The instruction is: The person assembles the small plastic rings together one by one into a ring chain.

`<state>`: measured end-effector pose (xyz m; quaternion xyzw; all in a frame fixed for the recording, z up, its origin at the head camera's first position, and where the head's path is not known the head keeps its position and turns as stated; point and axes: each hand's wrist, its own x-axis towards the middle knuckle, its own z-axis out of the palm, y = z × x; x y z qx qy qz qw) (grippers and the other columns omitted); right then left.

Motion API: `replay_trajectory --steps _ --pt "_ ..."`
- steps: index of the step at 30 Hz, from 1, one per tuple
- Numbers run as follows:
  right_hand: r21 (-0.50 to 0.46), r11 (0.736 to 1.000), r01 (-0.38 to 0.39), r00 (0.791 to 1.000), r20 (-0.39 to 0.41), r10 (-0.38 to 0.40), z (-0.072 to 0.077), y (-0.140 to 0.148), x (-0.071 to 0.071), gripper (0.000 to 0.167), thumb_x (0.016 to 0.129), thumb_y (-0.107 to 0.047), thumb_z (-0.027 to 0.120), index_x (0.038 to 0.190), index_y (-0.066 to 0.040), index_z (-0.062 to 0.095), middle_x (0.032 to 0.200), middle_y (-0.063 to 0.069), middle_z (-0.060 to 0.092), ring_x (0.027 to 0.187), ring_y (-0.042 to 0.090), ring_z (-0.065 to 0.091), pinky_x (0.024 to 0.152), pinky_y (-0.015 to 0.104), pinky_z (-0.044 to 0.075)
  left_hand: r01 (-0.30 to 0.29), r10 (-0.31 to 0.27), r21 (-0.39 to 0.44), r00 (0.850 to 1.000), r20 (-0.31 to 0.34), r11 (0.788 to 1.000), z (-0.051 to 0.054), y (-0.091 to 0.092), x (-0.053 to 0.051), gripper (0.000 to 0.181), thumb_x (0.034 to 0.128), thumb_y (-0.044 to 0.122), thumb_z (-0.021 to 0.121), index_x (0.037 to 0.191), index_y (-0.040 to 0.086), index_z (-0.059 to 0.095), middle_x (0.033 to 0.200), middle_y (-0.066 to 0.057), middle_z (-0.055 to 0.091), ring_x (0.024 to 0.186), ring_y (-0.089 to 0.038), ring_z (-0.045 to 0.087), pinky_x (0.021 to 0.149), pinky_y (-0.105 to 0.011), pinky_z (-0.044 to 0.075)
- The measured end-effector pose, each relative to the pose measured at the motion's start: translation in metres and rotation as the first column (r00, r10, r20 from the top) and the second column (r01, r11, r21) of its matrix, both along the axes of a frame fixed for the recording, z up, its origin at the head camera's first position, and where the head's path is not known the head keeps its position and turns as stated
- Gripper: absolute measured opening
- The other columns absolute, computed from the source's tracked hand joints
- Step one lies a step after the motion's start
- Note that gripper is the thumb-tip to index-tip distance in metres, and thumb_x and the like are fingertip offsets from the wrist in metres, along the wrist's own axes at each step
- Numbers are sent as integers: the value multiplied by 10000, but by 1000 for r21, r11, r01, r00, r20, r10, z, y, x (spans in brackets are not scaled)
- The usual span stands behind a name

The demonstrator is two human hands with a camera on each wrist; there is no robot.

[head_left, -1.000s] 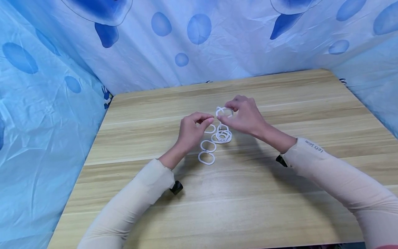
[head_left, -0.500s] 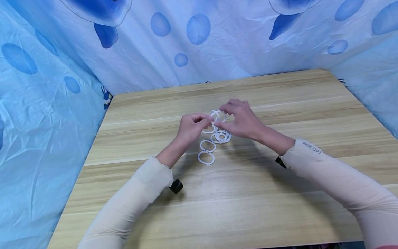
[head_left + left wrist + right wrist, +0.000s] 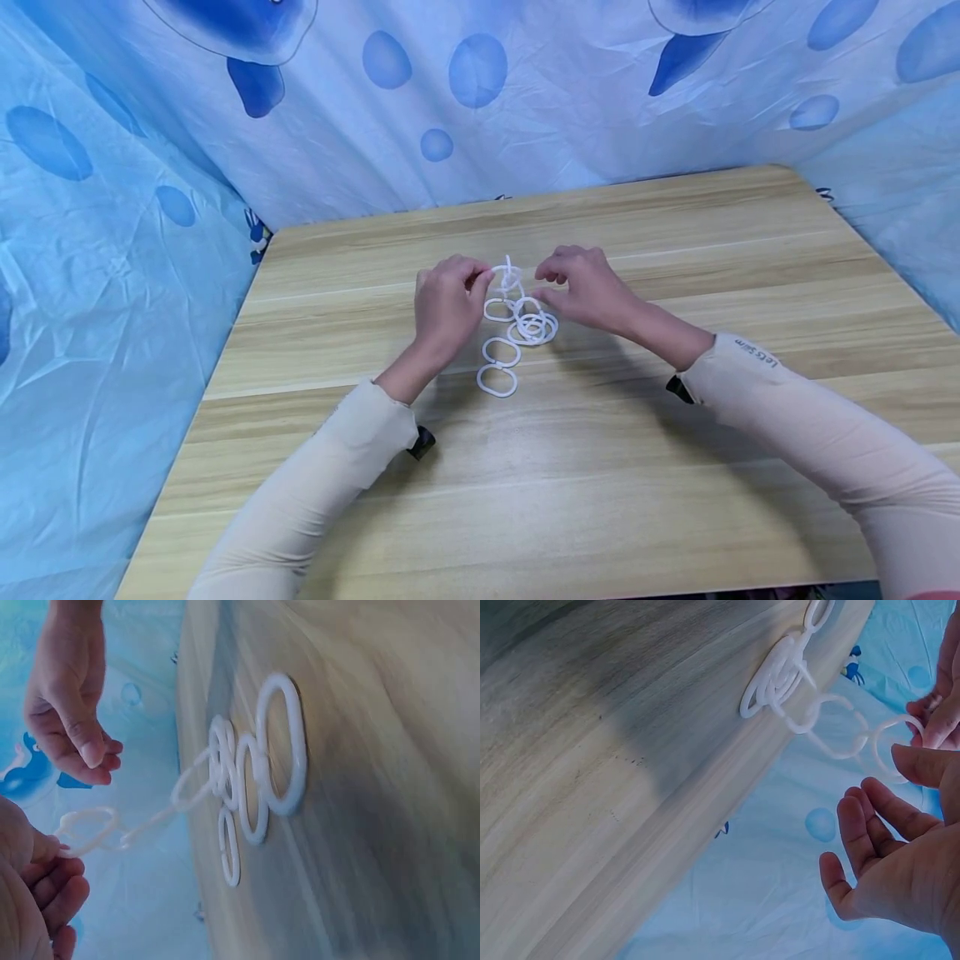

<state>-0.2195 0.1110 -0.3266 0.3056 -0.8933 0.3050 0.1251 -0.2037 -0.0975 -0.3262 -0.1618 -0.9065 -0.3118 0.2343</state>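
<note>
Between its fingers, the left hand (image 3: 448, 304) pinches a white link (image 3: 96, 811); at three o'clock the right hand (image 3: 585, 287) (fingers loosely parted, empty) hovers. At five o'clock, a link pile (image 3: 532, 327) sits on the table (image 3: 600, 517). Linking seems underway, likely calling for a right-hand pinch next.

ring pile (image 3: 532, 337) on table (image 3: 600, 500) | two rings (image 3: 498, 364) front-left | curtain (image 3: 555, 108) behind

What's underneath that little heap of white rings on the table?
The wooden tabletop shows around the heap of white rings, which rests on it. The patch directly beneath is partly hidden by the overlapping rings.
</note>
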Motion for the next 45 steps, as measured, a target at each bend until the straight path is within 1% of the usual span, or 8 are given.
replay_trajectory --steps 5,11,13,19,23,31,37,45 --pt "68 997 18 996 87 -24 1 2 -4 233 829 -157 757 980 16 712 881 136 660 851 287 600 805 470 397 -34 4 -133 975 -221 991 0 -3 -1 85 918 128 655 905 65 711 847 -53 688 803 -223 627 768 -415 390" --pt "109 994 12 977 212 -35 -7 10 -23 201 840 -109 720 973 39 693 877 146 638 851 280 590 805 426 456 -128 -12 -256 877 -480 958 1 -8 -5 119 945 105 601 870 27 651 788 -92 639 760 -272 605 763 -429 426" --pt "104 994 16 968 248 -42 -10 13 -28 181 842 -91 709 961 44 688 871 148 634 846 283 585 795 413 461 -130 -14 -253 867 -498 959 3 -9 -5 125 946 107 599 866 24 647 788 -95 639 763 -274 607 754 -430 427" --pt "85 996 -18 953 303 -8 -20 15 -40 210 841 -55 705 1009 67 678 875 151 639 839 279 590 793 401 471 -41 29 -45 969 -245 998 8 -17 -4 100 923 127 647 904 37 685 822 -74 672 767 -215 614 736 -419 395" --pt "79 995 -52 948 316 24 -25 11 -46 238 847 -49 703 1054 63 669 895 157 637 858 283 594 806 402 473 -38 44 123 998 -42 992 12 -22 -4 125 923 150 658 923 31 699 815 -76 671 731 -187 596 732 -359 426" --pt "75 988 -136 942 318 106 -33 2 -53 338 809 -15 724 1134 41 649 931 182 615 865 281 592 811 412 478 -71 0 391 984 179 918 15 -28 -8 162 923 167 661 926 9 700 778 -89 650 666 -124 525 581 -206 418" --pt "209 970 -125 949 311 55 -30 1 -44 336 777 -194 802 1051 -32 696 871 90 635 832 232 576 893 495 381 -100 -10 438 970 242 893 15 -28 -9 164 925 175 660 934 17 702 807 -106 665 676 -107 542 581 -188 430" --pt "466 884 -25 979 190 -72 -29 -5 -16 573 672 -605 783 914 -96 678 804 36 590 778 229 545 840 512 365 -127 -9 471 961 277 873 16 -27 -9 165 929 174 653 946 18 707 826 -106 671 682 -106 550 584 -187 435"
